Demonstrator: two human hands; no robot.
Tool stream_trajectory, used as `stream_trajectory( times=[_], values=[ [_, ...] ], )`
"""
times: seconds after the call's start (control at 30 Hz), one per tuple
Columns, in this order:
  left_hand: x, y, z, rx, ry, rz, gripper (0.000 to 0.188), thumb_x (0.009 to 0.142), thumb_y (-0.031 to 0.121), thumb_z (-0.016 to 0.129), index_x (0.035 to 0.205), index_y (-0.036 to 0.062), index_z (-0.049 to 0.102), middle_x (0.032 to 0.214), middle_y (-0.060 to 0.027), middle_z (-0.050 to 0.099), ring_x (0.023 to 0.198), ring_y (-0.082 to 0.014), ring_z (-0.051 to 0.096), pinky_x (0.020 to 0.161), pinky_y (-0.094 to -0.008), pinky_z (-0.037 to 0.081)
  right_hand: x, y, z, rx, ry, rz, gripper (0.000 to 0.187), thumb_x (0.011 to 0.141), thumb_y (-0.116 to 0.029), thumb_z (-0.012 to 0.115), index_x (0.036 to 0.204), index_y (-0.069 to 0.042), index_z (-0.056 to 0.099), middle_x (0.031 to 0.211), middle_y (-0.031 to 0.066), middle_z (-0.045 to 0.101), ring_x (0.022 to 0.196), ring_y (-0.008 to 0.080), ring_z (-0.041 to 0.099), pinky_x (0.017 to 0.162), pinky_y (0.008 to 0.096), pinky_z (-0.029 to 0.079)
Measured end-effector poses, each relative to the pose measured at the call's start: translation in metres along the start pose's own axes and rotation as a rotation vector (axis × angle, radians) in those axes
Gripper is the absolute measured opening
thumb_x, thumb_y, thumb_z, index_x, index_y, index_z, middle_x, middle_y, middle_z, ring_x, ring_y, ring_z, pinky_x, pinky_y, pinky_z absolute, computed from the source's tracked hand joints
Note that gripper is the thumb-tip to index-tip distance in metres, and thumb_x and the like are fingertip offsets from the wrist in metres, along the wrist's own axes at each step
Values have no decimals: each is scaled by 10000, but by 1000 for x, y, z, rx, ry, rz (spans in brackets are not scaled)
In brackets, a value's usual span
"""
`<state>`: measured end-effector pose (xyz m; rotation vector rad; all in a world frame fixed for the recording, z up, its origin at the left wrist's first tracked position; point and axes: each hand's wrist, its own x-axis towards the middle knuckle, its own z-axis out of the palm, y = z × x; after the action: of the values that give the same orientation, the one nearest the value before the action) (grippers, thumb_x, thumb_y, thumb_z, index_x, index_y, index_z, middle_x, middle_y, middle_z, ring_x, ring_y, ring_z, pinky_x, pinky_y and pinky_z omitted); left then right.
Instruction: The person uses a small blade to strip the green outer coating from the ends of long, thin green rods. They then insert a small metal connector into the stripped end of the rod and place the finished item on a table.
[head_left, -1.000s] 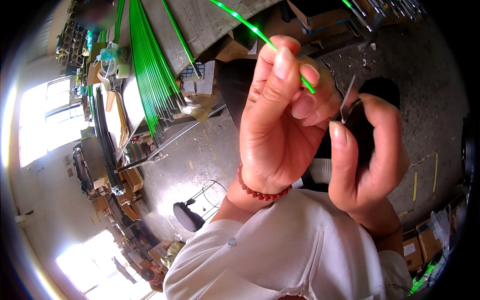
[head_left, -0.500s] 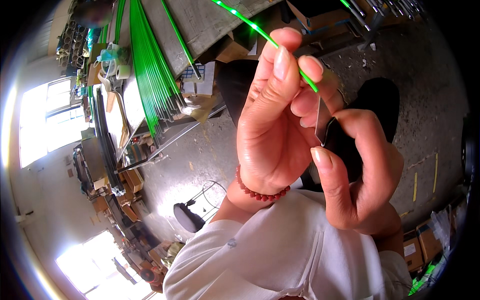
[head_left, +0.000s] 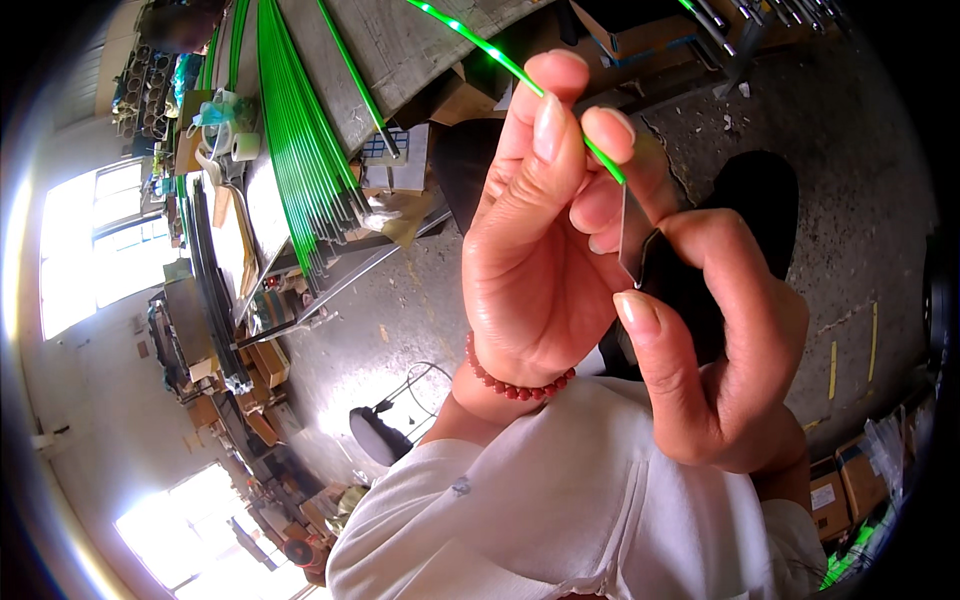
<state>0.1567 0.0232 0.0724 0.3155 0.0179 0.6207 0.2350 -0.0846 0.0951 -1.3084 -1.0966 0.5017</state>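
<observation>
— Changed since a second ago?
— Right hand (head_left: 735, 340) shifted inward toward the left hand (head_left: 545, 240); small flat blade (head_left: 632, 238) now just beside the green rod (head_left: 520, 72), its lower end close to the blade's top edge.
— Grip on the rod?
— Pinched between left thumb and fingertips, fingers pressed together. Right fingers curled shut around the blade's dark handle.
— Rod's direction?
— Long axis diagonal, running from the pinch up and left toward the workbench (head_left: 400, 40), above more green rods (head_left: 300, 150).
</observation>
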Motion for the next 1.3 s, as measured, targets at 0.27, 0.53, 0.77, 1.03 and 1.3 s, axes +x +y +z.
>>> stream_trajectory(
  times=[0.27,0.53,0.77,1.03,1.3],
  values=[
    [0,-3,-1,-16,-26,19,225,1016,175,451,1235,144,491,975,-56,656,676,-59,505,569,-154,448,1,-2,-2,15,-5,27,180,875,-93,555,973,55,533,804,128,605,704,149,558,655,264,448],
    [0,-4,-4,-25,-31,19,207,1017,172,446,1217,137,489,972,-60,649,689,-61,496,566,-150,456,-1,-3,-5,-30,-47,89,173,888,-93,555,974,55,524,814,131,612,703,139,551,655,258,447],
    [3,-8,-3,48,4,67,178,1016,187,453,1187,146,479,936,-13,640,680,-49,446,627,-149,427,7,-20,2,-239,-39,214,177,903,-83,553,997,64,519,923,173,639,752,159,592,692,270,471],
    [5,-14,1,131,6,125,162,1013,194,463,1170,154,477,918,17,644,700,-55,447,734,-239,436,-4,9,13,-94,139,-49,211,911,-86,551,1039,78,511,1021,214,644,811,194,630,727,290,491],
    [2,-11,5,21,-37,11,186,1015,227,460,1198,205,482,960,31,613,664,-65,392,619,-203,376,-5,24,11,17,301,27,171,954,-123,481,1039,24,497,817,36,532,645,57,426,564,209,351]
  ],
)
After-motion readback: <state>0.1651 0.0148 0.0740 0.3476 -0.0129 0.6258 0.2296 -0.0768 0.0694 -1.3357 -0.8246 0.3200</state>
